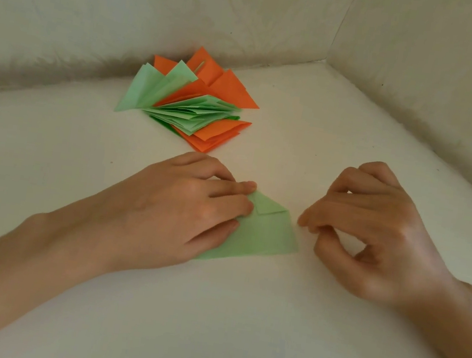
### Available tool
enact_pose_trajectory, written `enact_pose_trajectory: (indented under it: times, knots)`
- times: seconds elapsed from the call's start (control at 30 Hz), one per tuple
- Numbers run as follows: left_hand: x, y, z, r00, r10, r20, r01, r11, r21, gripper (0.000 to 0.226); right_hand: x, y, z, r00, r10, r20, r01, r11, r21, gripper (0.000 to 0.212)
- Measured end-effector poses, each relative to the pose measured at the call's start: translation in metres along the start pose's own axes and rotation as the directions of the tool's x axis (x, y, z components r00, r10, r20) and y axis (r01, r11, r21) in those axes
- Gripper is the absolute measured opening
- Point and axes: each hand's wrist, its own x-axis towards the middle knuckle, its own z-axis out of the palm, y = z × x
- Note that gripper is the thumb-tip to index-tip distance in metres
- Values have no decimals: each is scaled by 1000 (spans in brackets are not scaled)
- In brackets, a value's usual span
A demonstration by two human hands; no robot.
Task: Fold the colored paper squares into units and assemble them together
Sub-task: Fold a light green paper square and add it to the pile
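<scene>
A view from above and behind a person's two bare hands, working on a pale, softly padded surface (238, 317) that meets padded cream walls (253, 13) in a corner. In the middle of the view lies a light green paper (262, 238), flat on the surface and partly folded: its far corner is turned down into a small triangular flap, and its long lower edge slants from lower left to right. The left hand (188, 205) lies palm down over the left part of this paper, fingers fairly straight and close together, their tips pressing on the paper beside the small flap, with the thumb flat along the lower part of the sheet. The right hand (373, 236) sits just to the right of the paper with nothing in it; its fingers are loosely curled and the thumb is bent under them with an open gap between. One fingertip comes just beside the paper's right edge, and whether it touches cannot be told. Farther away, near the left wall, rests a pile of folded units (191, 101), orange and light green triangles and pleated pieces, fanned out and overlapping, well apart from both hands.
</scene>
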Motion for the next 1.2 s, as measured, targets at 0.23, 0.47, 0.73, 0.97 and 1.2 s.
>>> enact_pose_trajectory:
  times: [0.23,0.47,0.73,0.97,1.2]
  knots:
    - [1,4,0,1000,-15,-5,15,999,36,40,1,-5,17,990,61,124,-51,995,-86,39]
    - [1,8,0,996,-79,36,78,996,41,41,3,-5,8,954,289,82,-287,957,-39,35]
    - [10,21,-2,981,-191,-42,188,981,-52,42,7,-12,29,895,420,147,-434,898,72,38]
    - [11,12,6,879,-476,-22,404,770,-494,24,10,-15,25,848,470,245,-506,855,110,36]
    - [14,12,7,866,-499,27,414,687,-597,15,12,-14,24,842,472,262,-523,833,183,28]
